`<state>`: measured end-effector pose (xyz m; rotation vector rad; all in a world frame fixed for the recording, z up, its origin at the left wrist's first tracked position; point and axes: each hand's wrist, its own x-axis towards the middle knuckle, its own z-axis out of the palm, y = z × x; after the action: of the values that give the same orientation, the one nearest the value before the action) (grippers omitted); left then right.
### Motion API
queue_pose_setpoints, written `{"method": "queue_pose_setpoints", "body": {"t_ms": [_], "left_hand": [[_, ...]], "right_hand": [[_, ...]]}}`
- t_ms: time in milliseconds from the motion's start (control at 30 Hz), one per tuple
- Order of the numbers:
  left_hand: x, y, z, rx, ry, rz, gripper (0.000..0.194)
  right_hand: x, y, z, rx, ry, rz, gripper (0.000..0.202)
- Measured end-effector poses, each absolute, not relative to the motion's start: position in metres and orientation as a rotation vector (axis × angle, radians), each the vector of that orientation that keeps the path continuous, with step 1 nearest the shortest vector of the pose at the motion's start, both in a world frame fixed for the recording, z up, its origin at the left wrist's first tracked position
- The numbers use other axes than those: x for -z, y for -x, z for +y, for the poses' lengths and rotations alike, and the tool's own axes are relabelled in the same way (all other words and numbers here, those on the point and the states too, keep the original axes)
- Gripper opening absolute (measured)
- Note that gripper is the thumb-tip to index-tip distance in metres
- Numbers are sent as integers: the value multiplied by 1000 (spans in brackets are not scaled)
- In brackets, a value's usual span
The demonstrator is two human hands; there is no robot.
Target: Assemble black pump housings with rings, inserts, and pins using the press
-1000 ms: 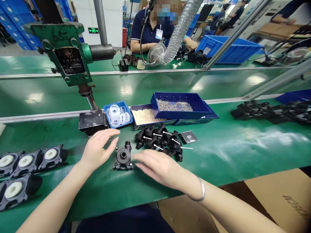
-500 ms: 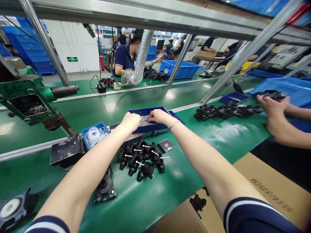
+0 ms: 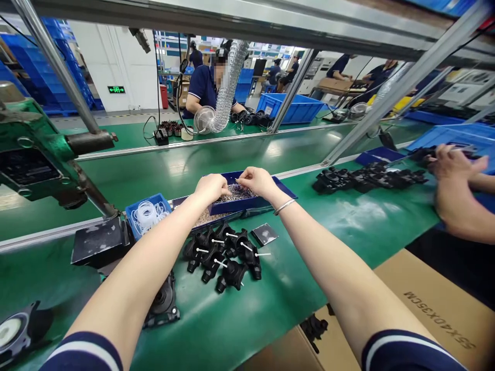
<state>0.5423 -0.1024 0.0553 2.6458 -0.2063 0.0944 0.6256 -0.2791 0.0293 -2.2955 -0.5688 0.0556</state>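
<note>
Metal pins lie beneath both hands.

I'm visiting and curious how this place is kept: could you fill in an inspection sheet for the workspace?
Surface: green bench top.
Job's things: metal pins in a dark blue bin.
Clutter: black fittings with white rods near a small dark block; white rings in a blue tray.
Hands: left hand and right hand both at the bin; grip on any pin unclear.
Cables: black cable hanging in the background.
Surroundings: green press at left, co-worker across, another person's hands at right.
</note>
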Motion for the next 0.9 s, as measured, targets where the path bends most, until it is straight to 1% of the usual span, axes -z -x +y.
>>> {"method": "queue_pose_setpoints", "body": {"t_ms": [67, 100, 200, 300, 433, 600, 700, 767, 800, 900], "left_hand": [[-59, -539, -103, -160, -2574, -191, 8], [-62, -536, -102, -193, -2532, -185, 8], [-75, -512, -95, -275, -2417, -163, 17], [-89, -465, -79, -314, -2133, -119, 19], [-97, -383, -51, -280, -1686, 80, 21], [-75, -294, -23, -212, -1453, 374, 24], [-53, -256, -13, -185, -1375, 469, 24], [-38, -237, -9, -173, -1368, 507, 35], [-30, -229, -7, -169, -1368, 522, 38], [-13, -214, -7, -159, -1340, 539, 31]], "right_hand": [[-35, -621, -280, 15, 2256, -536, 11], [-39, -616, -281, 48, 2238, -517, 13], [-52, -588, -283, 142, 2141, -542, 20], [-59, -536, -277, 140, 2016, -841, 19], [-52, -454, -254, -44, 1851, -1390, 15], [-37, -396, -227, -316, 1801, -1642, 30], [-37, -388, -220, -321, 1862, -1730, 30], [-39, -385, -217, -294, 1922, -1792, 30], [-39, -384, -215, -279, 1949, -1826, 30], [-42, -381, -212, -220, 1986, -1905, 30]]}}
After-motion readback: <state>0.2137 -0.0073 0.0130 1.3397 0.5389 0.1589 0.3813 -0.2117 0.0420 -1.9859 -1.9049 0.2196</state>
